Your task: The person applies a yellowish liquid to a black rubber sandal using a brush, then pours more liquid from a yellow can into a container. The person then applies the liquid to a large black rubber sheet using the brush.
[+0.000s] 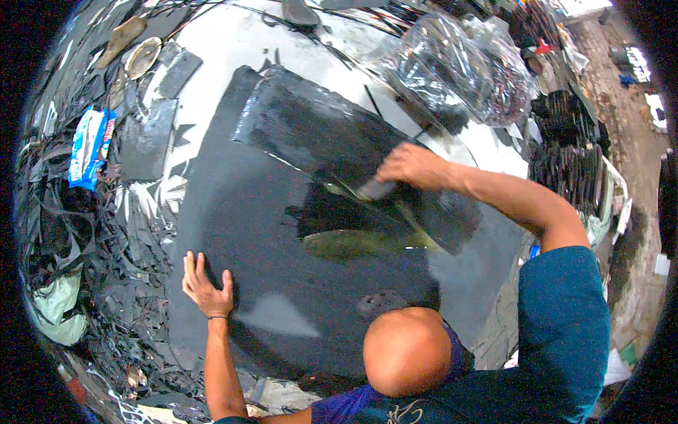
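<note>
My left hand (208,288) lies flat with its fingers spread on the left part of a large dark sheet (233,212). My right hand (415,168) is closed around a small grey, blunt-ended tool (376,189); blur hides its exact kind. The tool is at the lower edge of a black rectangular piece (318,131) lying on the sheet. Below the tool, a glossy yellowish-green patch (353,244) looks wet or reflective. A lighter streak runs beside it toward the lower right.
Dark scraps (120,283) heap on the left, with a blue-and-white packet (92,148) and an oval dish-like thing (143,58). A clear plastic bag (466,67) lies at the far right. Stacked dark pieces (572,148) stand right of my arm.
</note>
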{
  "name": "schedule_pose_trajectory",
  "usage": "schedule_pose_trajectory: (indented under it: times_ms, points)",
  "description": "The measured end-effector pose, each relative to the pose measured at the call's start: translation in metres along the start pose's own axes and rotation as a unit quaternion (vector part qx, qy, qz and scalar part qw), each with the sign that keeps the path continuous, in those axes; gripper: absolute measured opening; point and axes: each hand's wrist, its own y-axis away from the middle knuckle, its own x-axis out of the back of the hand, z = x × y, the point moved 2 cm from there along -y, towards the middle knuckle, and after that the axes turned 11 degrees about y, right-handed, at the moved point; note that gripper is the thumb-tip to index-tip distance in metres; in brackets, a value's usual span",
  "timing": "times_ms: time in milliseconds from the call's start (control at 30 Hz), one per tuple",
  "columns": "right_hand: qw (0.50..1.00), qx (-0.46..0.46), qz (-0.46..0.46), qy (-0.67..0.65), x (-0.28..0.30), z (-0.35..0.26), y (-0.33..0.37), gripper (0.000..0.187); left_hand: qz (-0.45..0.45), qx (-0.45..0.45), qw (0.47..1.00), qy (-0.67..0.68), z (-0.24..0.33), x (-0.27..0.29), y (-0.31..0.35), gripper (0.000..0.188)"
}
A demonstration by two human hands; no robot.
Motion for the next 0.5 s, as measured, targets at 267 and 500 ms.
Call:
schedule_pose_trajectory:
  times_ms: [267,500]
  points:
    - [0.856,-0.476,0.067,-0.191,-0.081,-0.168,0.177,0.039,0.036,0.009,0.999,-0.011,0.006,0.001,0.0,0.072]
    - [0.738,-0.584,0.257,-0.219,-0.038,-0.107,-0.052,0.032,-0.001,0.136,0.99,0.044,-0.001,0.036,-0.01,0.083]
